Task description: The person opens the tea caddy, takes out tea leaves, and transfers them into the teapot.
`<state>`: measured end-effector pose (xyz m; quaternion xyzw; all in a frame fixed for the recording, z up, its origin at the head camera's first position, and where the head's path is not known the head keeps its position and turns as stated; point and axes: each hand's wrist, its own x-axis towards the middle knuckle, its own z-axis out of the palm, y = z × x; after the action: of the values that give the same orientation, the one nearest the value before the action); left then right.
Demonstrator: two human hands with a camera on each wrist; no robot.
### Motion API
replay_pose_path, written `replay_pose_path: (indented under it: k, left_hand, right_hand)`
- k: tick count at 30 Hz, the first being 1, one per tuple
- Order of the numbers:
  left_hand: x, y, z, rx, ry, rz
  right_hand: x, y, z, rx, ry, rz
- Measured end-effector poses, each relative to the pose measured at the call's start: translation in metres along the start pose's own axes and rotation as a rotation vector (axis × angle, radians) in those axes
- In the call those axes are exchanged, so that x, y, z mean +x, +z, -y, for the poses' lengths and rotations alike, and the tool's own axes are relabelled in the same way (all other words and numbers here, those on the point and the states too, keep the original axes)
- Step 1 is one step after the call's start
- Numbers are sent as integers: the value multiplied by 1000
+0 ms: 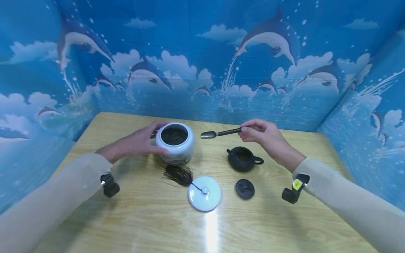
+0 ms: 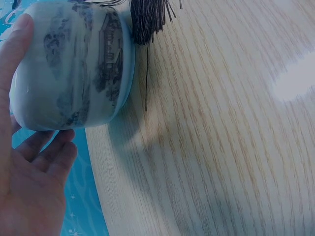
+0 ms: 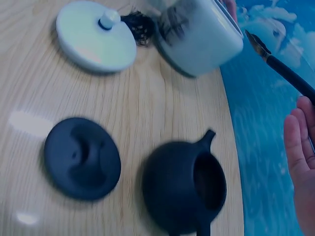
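Observation:
My left hand (image 1: 143, 141) grips a white porcelain jar (image 1: 185, 149) from its left side, thumb at the front and fingers behind. Dark loose tea leaves (image 1: 174, 136) fill part of the jar, and a painted landscape (image 2: 109, 59) runs round its wall. In my right hand (image 1: 261, 135) is a dark tea scoop (image 1: 228, 132), pinched near the handle's end. Its bowl (image 1: 208, 135) points left, just right of the jar's mouth. Below the right hand stands a black teapot (image 1: 241, 162) without its lid, spout toward the left.
The white jar lid (image 1: 205, 198) lies in front of the jar, a dark tassel (image 1: 179, 174) tied to its knob. Right of it is the black teapot lid (image 1: 245, 189). A blue dolphin-print curtain (image 1: 202, 63) hangs behind the wooden table (image 1: 152, 218).

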<state>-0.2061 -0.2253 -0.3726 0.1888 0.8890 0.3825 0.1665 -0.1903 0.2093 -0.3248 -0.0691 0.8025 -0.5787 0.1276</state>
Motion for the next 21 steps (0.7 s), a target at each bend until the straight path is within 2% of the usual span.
replay_pose_path:
  k: [7, 13, 16, 21]
  left_hand:
    - [0, 0, -1, -4, 6, -1]
    - [-3, -1, -3, -18, 23, 4]
    - [-3, -1, -4, -11, 27, 4]
    - [-3, 0, -3, -14, 23, -2]
  right_hand:
    - [15, 30, 9, 2, -36, 45]
    - [23, 48, 18, -28, -38, 45]
    - [25, 53, 24, -97, -75, 42]
    - [29, 61, 35, -261, -183, 34]
